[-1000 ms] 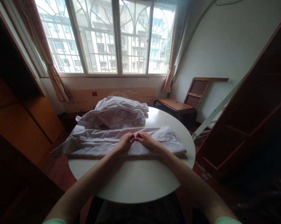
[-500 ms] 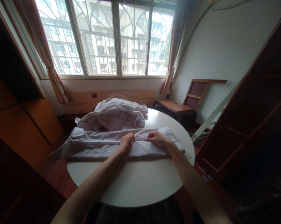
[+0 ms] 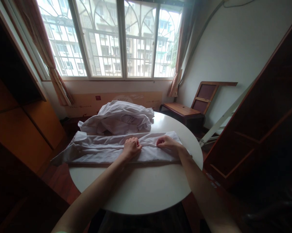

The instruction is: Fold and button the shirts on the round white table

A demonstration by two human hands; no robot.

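Garment under inspection: a white folded shirt (image 3: 104, 149), laid as a long narrow band across the round white tabletop (image 3: 141, 187), running left to right. Its left end, collar side, overhangs the tabletop's left rim; its right end stops near the right rim.

My left hand (image 3: 131, 148) rests on the middle of the band, fingers curled under into a loose fist, knuckles pressing the cloth. Whether a pinch of fabric sits inside the curl I cannot tell.

My right hand (image 3: 167, 143) rests on the same band, a little apart from the left, toward the shirt's right end. Its fingers are bent and closed down on the upper fold of the cloth; the thumb is hidden, so a firm pinch cannot be confirmed.

Behind the band, touching its far edge, lies a crumpled heap of white clothing (image 3: 119, 118), unfolded, on the far side of the tabletop.

Surroundings: a barred window (image 3: 112, 38) with curtains drawn to either side, a wooden chair (image 3: 184, 108) at the right wall beyond the tabletop, an orange-brown cabinet (image 3: 27, 129) at left.
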